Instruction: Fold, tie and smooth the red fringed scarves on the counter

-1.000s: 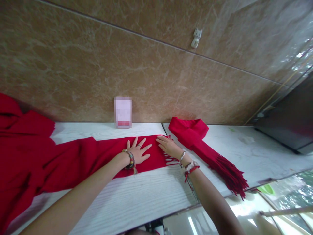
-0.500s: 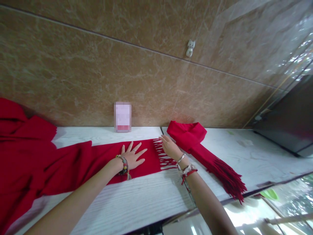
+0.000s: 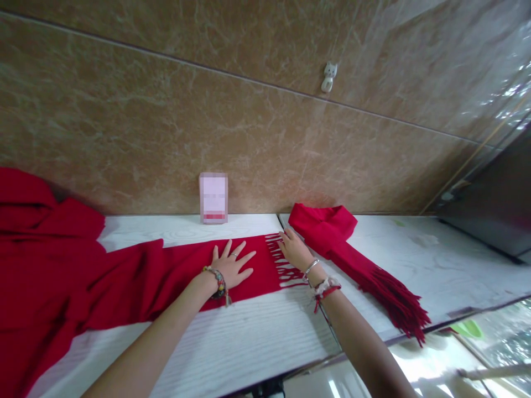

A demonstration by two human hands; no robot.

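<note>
A red scarf (image 3: 186,265) lies stretched over the white wood-grain table, its knotted fringe (image 3: 286,271) pointing right. My left hand (image 3: 233,267) rests flat on the cloth near that end, fingers spread wide. Over the upper part of the fringe is my right hand (image 3: 296,250), its fingers stretched out close together; whether any strands are between them is hidden. Just right of it, a second red scarf (image 3: 344,251) lies folded at the top, with its fringe hanging toward the table's front edge.
More red cloth (image 3: 37,265) is heaped on the left. A small pale card or box (image 3: 213,196), blurred out, stands against the brown marbled wall. A white cat-shaped hook (image 3: 329,77) is on the wall. At the far right is a dark appliance-like block (image 3: 489,204).
The whole view has shifted slightly, so everything appears a little further right. Both hands stay at nearly the same places on the scarf.
</note>
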